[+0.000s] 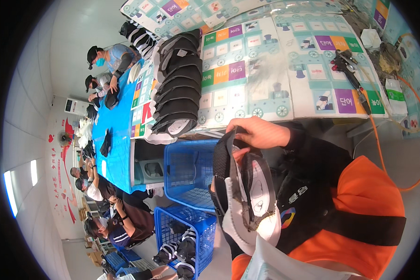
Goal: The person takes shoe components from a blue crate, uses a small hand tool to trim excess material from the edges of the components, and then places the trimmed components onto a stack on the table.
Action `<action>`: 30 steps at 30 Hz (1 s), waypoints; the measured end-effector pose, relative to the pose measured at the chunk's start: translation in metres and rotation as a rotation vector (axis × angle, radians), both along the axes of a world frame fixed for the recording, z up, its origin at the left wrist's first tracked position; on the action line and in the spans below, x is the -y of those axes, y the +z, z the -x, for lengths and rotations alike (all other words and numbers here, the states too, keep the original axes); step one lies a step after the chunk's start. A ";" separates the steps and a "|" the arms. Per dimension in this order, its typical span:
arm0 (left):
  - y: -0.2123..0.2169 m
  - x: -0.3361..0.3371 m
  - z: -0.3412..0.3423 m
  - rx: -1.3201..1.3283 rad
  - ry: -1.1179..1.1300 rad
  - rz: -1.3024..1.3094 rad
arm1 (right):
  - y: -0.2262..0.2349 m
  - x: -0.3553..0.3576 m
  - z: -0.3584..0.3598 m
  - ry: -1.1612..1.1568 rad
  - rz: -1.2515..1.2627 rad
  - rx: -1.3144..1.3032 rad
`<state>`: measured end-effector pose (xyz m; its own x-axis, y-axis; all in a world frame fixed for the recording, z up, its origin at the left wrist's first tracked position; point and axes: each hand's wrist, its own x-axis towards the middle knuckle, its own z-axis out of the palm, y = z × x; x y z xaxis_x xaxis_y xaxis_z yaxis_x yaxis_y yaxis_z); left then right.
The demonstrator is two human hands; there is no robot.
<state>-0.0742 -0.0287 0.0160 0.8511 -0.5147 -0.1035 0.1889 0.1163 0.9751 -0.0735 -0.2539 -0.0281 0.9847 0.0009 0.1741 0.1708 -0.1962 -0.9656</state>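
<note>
A black-and-white shoe upper [252, 219] hangs in front of my dark jacket, with black mesh, a pale lower edge and a printed white inside. My right hand [261, 133] comes in from the right in a black sleeve. Its fingers are bent over the black collar and reach into the opening. Of my left hand [213, 186] only a sliver of skin shows at the upper's left side; the upper hides the rest, which appears to support it from behind. A row of nested black shoe uppers [178, 88] lies on the patterned worktop [261, 79] beyond.
A black hand tool [347, 70] with an orange hose [374, 126] lies at the worktop's right. Blue plastic baskets [184, 182] stand below, one [205, 228] holding several uppers. Several people work around a blue table [119, 140] at left. A pale panel [275, 263] juts into the foreground.
</note>
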 end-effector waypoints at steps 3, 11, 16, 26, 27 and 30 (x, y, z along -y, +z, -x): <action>-0.001 -0.003 -0.006 0.036 0.020 0.003 | -0.013 0.008 0.000 0.002 0.004 0.163; 0.033 -0.033 -0.017 0.165 0.043 -0.035 | -0.001 0.015 0.000 -0.210 -0.195 0.012; 0.019 -0.029 -0.044 0.197 0.176 0.022 | -0.028 0.029 0.001 -0.375 -0.413 -0.083; 0.099 0.011 -0.018 0.844 0.465 -0.663 | -0.030 0.025 -0.019 -0.497 -0.326 0.159; 0.102 0.034 -0.036 0.648 0.452 -0.752 | -0.046 0.040 -0.021 -0.634 -0.100 0.371; 0.103 0.061 -0.074 1.180 0.424 -0.608 | -0.024 0.045 -0.014 -0.581 0.097 0.179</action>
<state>-0.0001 -0.0899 0.1187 0.6693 -0.3326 0.6644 -0.7135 -0.5374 0.4496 -0.0599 -0.2987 -0.0521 0.7842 -0.5035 0.3627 0.1674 -0.3912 -0.9050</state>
